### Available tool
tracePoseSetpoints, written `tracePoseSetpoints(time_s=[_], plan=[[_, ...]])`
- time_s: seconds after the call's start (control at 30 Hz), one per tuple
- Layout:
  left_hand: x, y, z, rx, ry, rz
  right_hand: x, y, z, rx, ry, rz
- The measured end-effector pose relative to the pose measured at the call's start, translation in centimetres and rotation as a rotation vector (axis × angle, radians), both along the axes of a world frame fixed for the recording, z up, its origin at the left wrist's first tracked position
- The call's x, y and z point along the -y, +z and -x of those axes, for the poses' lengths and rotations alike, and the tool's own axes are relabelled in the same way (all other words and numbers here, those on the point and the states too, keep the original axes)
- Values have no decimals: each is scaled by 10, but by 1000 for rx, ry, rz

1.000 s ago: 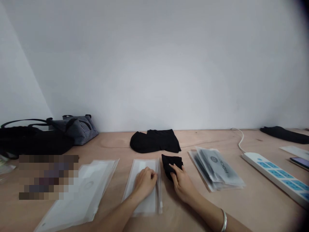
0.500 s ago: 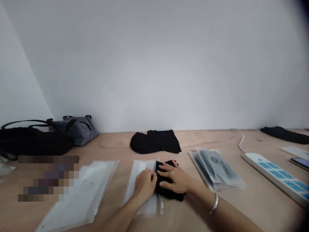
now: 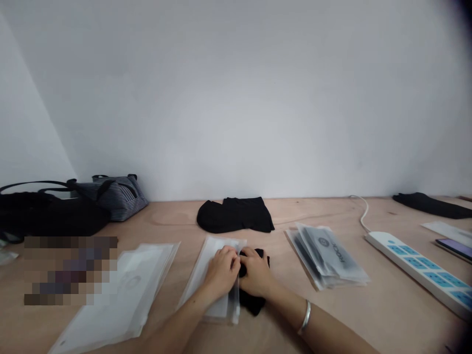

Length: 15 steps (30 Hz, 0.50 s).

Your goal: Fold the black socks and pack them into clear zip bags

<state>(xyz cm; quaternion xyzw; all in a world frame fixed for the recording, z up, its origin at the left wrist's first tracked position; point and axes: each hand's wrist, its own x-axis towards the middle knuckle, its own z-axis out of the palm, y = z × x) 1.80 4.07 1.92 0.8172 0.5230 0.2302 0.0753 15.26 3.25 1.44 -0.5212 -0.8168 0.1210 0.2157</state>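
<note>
A folded black cloth lies partly under my right hand, whose curled fingers grip its left side. My left hand is closed at the right edge of a frosted zip bag, with its fingertips against the bag's opening. Both hands nearly touch at the fingertips. Part of the cloth's dark edge shows through the bag near its slider. What lies directly beneath the fingers is hidden.
More frosted bags lie to the left, and filled bags to the right. Black cloth rests near the wall. A power strip, phone, striped bag and black bag are around the table.
My right hand has moved left and curled from lying spread on the cloth. The cloth has shifted left and bunched, its edge now at the bag.
</note>
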Motion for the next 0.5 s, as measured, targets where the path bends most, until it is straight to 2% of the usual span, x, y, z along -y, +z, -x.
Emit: tracePoseSetpoints(time_s=[0.1,0.2,0.3,0.4,0.5], plan=[[1,11,8,-64,-193,-34,17,7,-6,-149,99,40],[1,20,15,-128,-352,-69,33,18,-23,-121,122,50],[8,20,18,-151,-367,-112,42,25,-40,47,135,-34],[23,11,24,-146,-376,-134,41,23,-52,158,319,-81],[36,-2,36,-170,-373,-87,32,12,-60,233,453,-96]])
